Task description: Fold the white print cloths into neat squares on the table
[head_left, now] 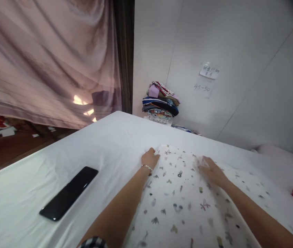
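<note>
"45-50" is written on the lower paper note (pixel 203 89), upper right; lower centre, printed white fabric (pixel 173 196) is touched by the left hand (pixel 150 159) and blurred right hand (pixel 212 172), finger closure untellable.

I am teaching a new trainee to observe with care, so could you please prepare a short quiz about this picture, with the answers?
1. Which hand has a bracelet at its wrist?
2. True or false: the black phone lies beside the patterned fabric, not on it.
3. Complete: the lower handwritten note on the wall reads "45 – __".

Key: 1. The left hand. 2. True. 3. 50.
</note>
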